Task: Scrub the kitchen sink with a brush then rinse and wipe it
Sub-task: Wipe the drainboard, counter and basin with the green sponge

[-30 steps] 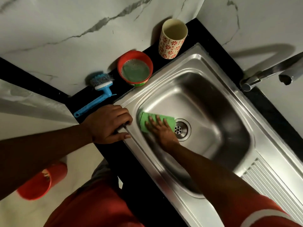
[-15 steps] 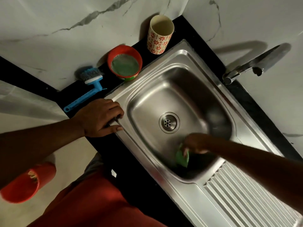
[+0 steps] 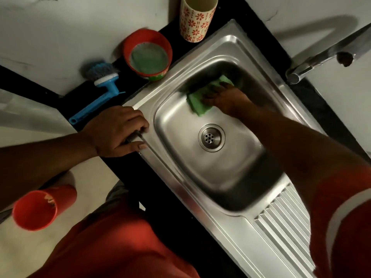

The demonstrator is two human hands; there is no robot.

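The steel sink [image 3: 160,169] fills the middle of the view, its drain [image 3: 211,137] in the basin floor. My right hand [image 3: 224,97] presses a green cloth [image 3: 197,102] flat against the basin's far wall, fingers spread on it; hand and cloth are blurred. My left hand [image 3: 116,131] grips the sink's near-left rim corner, fingers curled over the edge. The blue scrub brush [image 3: 100,89] lies on the black counter left of the sink, untouched.
A red bowl of green soap [image 3: 148,55] and a flowered cup [image 3: 197,18] stand on the counter behind the sink. The tap [image 3: 321,55] reaches in from the right. The ribbed drainboard [image 3: 285,223] is at lower right. A red cup [image 3: 38,209] is below at the left.
My right hand swept the green cloth from the basin's left wall to the near-right corner, then up to the far wall. My left hand stayed on the rim.
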